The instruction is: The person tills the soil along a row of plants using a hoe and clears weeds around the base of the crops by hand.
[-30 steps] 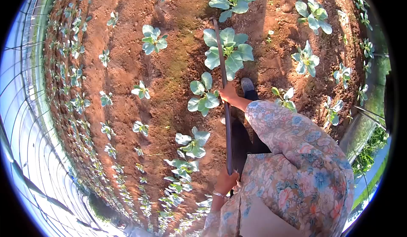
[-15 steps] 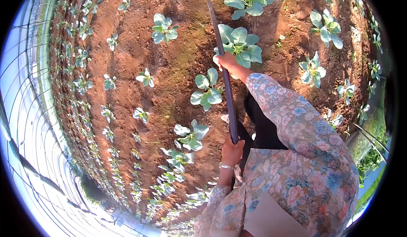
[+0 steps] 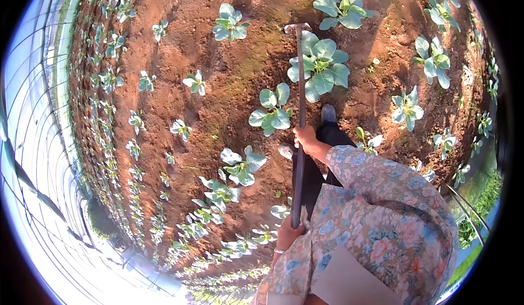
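A long dark-handled hoe (image 3: 302,95) runs from my body out over the soil. Its flat, pale, dirt-marked blade (image 3: 295,27) is at the ground, just beyond a broad-leaved green plant (image 3: 323,67). My right hand (image 3: 307,137) is wrapped around the middle of the handle. Lower down, my left hand (image 3: 288,230) closes on the butt end of it, with a bracelet at the wrist. A smaller leafy plant (image 3: 271,111) grows left of the shaft, near my right hand.
Reddish-brown soil (image 3: 180,59) carries rows of young leafy plants on both sides. My shoes (image 3: 328,114) stand among them, close to the hoe. Another large plant (image 3: 345,9) grows beyond the blade. A curved, ribbed greenhouse wall (image 3: 33,114) lines the left, and grass (image 3: 483,209) shows at lower right.
The hoe has been drawn back toward my body, its blade coming down beside the large plant. Both hands moved nearer me with the handle, and a second shoe now shows.
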Demonstrator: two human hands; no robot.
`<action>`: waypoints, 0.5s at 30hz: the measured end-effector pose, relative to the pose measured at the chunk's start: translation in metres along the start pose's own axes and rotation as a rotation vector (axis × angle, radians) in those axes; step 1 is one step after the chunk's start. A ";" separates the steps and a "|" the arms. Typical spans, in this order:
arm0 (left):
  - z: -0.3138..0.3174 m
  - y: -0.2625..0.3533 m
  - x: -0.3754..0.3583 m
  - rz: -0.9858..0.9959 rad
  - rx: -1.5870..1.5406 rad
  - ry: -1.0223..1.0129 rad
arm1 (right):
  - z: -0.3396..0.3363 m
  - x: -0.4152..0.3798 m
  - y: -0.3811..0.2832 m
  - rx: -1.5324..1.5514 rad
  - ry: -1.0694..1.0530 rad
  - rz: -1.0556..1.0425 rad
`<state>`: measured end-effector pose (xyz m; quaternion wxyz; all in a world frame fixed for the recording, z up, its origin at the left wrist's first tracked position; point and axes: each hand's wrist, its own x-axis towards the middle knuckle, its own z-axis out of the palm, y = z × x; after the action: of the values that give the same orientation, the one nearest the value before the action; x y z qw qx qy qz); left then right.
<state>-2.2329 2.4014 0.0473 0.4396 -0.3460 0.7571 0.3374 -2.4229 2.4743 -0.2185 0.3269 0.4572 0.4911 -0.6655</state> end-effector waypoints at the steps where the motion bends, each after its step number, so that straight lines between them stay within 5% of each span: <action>1: -0.004 0.015 0.003 0.000 0.015 0.034 | 0.002 -0.007 -0.017 0.120 -0.003 0.015; 8: -0.045 0.023 0.110 0.382 0.010 0.182 | 0.043 0.071 -0.100 0.063 0.040 -0.167; 12: -0.105 0.018 0.115 0.194 -0.457 -0.067 | 0.092 0.085 -0.090 -0.421 0.033 -0.350; 15: -0.133 -0.040 0.091 0.097 -0.470 -0.008 | 0.141 0.068 -0.020 -0.309 -0.036 -0.269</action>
<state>-2.2912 2.2511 0.0083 0.3334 -0.4007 0.6717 0.5263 -2.5059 2.3468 -0.2603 0.3101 0.3198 0.6382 -0.6279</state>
